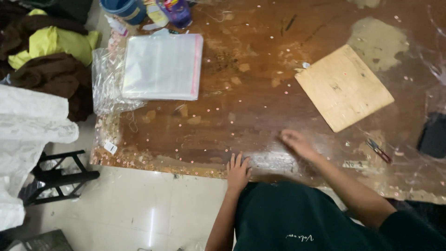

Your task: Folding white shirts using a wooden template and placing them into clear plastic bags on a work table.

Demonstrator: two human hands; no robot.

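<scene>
My left hand (pixel 238 171) lies flat at the near edge of the worn brown table (pixel 260 111), fingers apart, holding nothing. My right hand (pixel 295 141) is blurred, resting on the tabletop a little farther in, fingers loosely curled; nothing shows in it. A stack of clear plastic bags with a pink strip (pixel 162 67) lies at the far left of the table. A tan cardboard sheet (pixel 344 87) lies at the far right, beyond my right hand. Small snips with red handles (pixel 378 150) lie to the right of my right forearm.
Blue and purple containers (pixel 148 10) stand at the table's far left corner. A dark object (pixel 433 135) sits at the right edge. On the left are yellow and brown clothes (pixel 51 51), a white sack (pixel 28 125) and a black stool (pixel 58 176) on the pale tiled floor.
</scene>
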